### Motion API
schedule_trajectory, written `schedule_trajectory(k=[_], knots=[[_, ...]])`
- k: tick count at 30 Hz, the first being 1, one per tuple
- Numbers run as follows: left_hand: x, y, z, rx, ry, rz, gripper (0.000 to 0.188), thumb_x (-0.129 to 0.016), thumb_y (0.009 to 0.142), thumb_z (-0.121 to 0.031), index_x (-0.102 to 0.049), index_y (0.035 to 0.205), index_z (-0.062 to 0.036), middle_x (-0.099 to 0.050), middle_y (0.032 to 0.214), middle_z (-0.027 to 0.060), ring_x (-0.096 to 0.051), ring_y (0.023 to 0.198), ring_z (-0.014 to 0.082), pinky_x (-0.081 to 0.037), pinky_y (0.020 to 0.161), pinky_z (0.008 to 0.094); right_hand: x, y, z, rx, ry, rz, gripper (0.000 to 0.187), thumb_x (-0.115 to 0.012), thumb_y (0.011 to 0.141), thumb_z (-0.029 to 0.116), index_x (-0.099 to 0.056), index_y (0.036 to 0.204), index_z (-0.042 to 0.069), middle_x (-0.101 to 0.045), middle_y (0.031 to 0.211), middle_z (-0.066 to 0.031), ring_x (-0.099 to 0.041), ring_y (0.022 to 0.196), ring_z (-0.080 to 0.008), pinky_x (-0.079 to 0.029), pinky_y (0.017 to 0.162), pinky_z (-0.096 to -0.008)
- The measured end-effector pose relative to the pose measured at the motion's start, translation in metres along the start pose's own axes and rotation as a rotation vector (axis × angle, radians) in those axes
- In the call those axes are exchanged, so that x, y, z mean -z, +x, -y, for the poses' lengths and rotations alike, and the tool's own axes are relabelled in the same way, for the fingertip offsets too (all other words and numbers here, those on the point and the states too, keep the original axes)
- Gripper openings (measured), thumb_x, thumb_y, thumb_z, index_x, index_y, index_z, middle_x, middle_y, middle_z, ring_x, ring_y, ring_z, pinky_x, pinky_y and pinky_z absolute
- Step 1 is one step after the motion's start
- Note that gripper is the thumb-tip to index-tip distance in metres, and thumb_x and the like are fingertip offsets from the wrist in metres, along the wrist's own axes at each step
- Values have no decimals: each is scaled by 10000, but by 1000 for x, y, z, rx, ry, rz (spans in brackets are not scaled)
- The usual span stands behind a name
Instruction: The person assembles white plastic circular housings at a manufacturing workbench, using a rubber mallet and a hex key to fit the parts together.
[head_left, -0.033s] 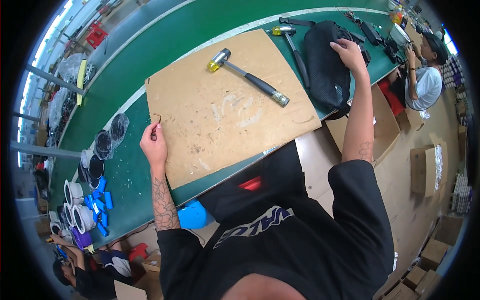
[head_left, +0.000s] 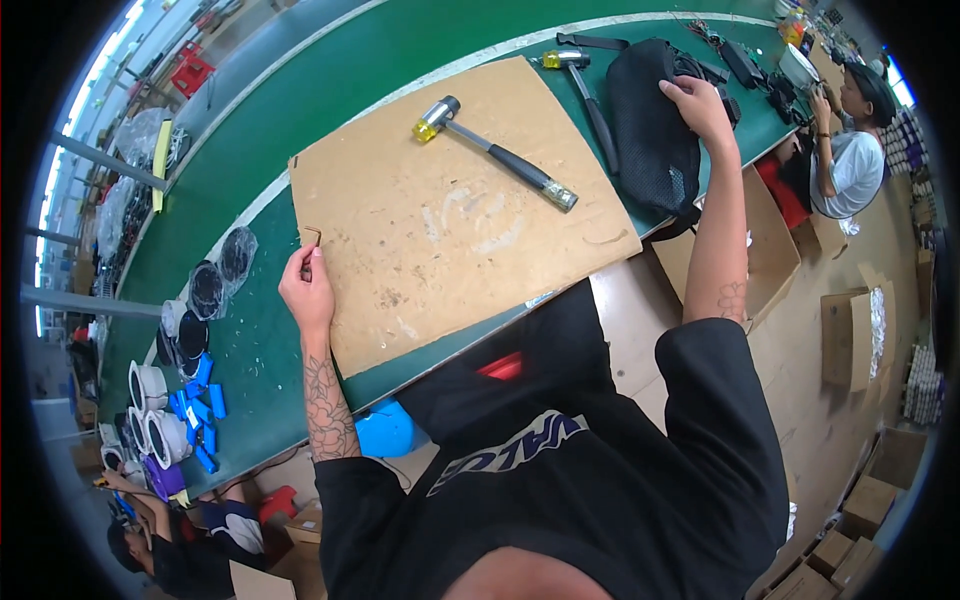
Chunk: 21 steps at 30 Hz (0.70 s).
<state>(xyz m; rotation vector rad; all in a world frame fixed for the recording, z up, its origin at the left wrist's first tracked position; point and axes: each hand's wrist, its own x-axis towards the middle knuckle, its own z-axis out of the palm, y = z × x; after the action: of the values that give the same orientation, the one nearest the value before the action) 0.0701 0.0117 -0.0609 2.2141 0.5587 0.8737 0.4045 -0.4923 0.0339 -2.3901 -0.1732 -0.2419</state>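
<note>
Head view: left hand (head_left: 308, 288), fingers closed, pinches a small L-shaped key (head_left: 318, 235); right hand (head_left: 702, 110), half-curled, touches a black bag (head_left: 646, 135), grip indeterminable.

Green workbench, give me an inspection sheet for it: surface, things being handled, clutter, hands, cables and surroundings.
Surface: green workbench, partly covered by a stained cardboard sheet.
Things handled: small bent metal rod; black mesh bag.
Clutter: mallet on the cardboard; second mallet beside the bag; blue cylinders at left.
Hands: left hand pinches the rod; right hand touches the bag, fingertips partly hidden.
Cables: dark cords at far right.
Surroundings: co-worker at right; another lower left.
</note>
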Motion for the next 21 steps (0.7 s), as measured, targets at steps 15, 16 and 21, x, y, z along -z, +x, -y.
schedule_trajectory(k=[15, 16, 21], knots=[[-5, 1, 2, -25, -3, 24, 197, -649, 927, -134, -700, 1010, 36, -645, 775, 9, -502, 637, 51, -405, 552, 214, 0, -199, 14, -199, -334, -378, 407, -635, 887, 230, -617, 1214, -12, -688, 1070, -203, -668, 973, -332, -507, 860, -376], [-5, 1, 3, -33, -6, 34, 197, -649, 927, -134, -700, 1010, 36, -645, 775, 9, -502, 637, 51, -405, 552, 214, 4, -201, 10, -263, -193, -198, 445, -647, 877, 215, -591, 1250, -21, -681, 1085, -207, -666, 985, -314, -500, 880, -368], [-8, 3, -1, -39, -61, 16, 188, -645, 929, -121, -702, 1017, 35, -638, 771, 2, -473, 621, 46, -387, 536, 212, 10, -202, -30, -265, 544, 140, 545, -656, 803, 25, -528, 1327, -51, -629, 1200, -160, -608, 1042, -204, -489, 896, -325]])
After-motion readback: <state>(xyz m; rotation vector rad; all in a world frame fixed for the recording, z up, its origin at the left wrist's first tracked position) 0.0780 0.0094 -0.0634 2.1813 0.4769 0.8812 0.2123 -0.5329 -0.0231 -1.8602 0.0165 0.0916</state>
